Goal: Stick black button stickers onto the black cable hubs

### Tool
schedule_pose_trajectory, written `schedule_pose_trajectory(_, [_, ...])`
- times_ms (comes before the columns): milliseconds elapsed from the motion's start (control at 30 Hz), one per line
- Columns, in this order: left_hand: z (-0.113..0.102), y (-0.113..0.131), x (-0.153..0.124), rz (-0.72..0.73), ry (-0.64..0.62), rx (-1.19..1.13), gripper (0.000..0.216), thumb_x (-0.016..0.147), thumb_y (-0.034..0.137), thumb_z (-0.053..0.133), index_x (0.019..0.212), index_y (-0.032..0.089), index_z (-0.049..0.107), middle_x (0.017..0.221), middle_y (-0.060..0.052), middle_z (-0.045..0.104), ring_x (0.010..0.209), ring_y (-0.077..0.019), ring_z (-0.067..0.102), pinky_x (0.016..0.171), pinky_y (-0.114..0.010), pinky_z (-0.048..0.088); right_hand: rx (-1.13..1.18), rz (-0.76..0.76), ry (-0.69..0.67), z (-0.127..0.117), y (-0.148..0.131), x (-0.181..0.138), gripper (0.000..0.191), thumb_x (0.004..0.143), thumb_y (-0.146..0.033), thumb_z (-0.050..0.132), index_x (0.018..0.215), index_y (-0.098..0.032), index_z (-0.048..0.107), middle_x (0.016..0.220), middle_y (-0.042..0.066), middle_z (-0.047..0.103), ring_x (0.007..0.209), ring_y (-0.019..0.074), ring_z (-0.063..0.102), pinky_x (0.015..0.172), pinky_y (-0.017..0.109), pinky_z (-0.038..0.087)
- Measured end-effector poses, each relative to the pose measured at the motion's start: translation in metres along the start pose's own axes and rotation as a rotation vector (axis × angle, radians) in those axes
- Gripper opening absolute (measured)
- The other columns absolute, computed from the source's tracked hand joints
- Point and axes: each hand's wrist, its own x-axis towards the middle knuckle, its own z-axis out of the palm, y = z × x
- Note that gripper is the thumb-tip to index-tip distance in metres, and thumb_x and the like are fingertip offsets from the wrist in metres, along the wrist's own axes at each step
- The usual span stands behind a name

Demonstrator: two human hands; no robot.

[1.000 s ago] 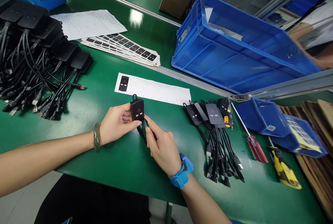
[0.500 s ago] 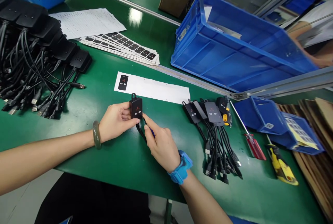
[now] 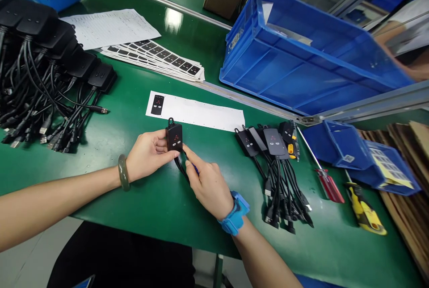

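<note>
My left hand (image 3: 147,156) is closed on the left side of a small black control box (image 3: 174,138), thumb at its lower edge. The box is tilted up, with a hanging loop on top, red marks and two pale buttons on its face, and black cables below. My right hand (image 3: 208,185) pinches a thin dark tool with a bit of blue (image 3: 197,170), mostly hidden by the fingers; its tip is at the box's lower right corner. Just beyond lies a white label sheet (image 3: 201,111) with one black label (image 3: 157,105) left on it.
Finished-looking boxes with cables (image 3: 276,143) lie right, near a red screwdriver (image 3: 330,185) and a yellow-handled tool (image 3: 367,214). Many cabled black boxes (image 3: 36,20) pile up left. Label sheets (image 3: 161,58), a large blue crate (image 3: 284,69) and small blue bins (image 3: 338,145) stand behind.
The view has shifted very slightly. Both hands keep the same hold on the box and the thin tool, with no clear movement between them.
</note>
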Motion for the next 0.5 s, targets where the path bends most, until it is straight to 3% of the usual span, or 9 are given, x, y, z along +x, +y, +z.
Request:
schedule_pose_trajectory(200, [0.0,0.004,-0.001,-0.016,-0.005,-0.002,0.049,0.074,0.026,0.074,0.119,0.011,0.06,0.098,-0.01,0.073,0.089,-0.0237,0.071,0.081,-0.036,0.06,0.07,0.011,-0.042,-0.004,0.0,-0.001,0.051,0.096,-0.021,0.035,0.145,-0.022,0.044,0.049,-0.006,0.046,0.043,0.0134,0.044,0.058,0.026,0.037])
schedule_pose_trajectory(333, [0.0,-0.002,0.001,-0.012,-0.023,0.02,0.048,0.076,0.027,0.073,0.12,0.013,0.058,0.099,-0.009,0.072,0.087,-0.0224,0.071,0.082,-0.035,0.059,0.352,0.09,-0.127,-0.006,0.007,-0.003,0.048,0.098,-0.028,0.034,0.145,-0.024,0.043,0.051,-0.008,0.048,0.037,0.0096,0.047,0.05,0.023,0.042])
schedule_pose_trajectory(400, [0.002,-0.011,0.003,-0.003,-0.025,0.008,0.047,0.078,0.027,0.072,0.121,0.016,0.056,0.103,-0.009,0.071,0.089,-0.022,0.07,0.081,-0.034,0.058,0.501,0.139,-0.087,-0.005,0.016,-0.006,0.047,0.099,-0.035,0.035,0.143,-0.023,0.044,0.054,-0.007,0.051,0.035,0.0094,0.047,0.044,0.022,0.042])
schedule_pose_trajectory(500, [0.009,-0.025,0.006,0.035,0.016,-0.072,0.041,0.08,0.027,0.071,0.117,0.017,0.056,0.106,-0.01,0.069,0.092,-0.0214,0.068,0.081,-0.033,0.058,0.637,0.188,0.08,-0.004,0.036,-0.016,0.047,0.097,-0.043,0.04,0.136,-0.02,0.049,0.06,-0.003,0.056,0.038,0.0104,0.048,0.04,0.023,0.042])
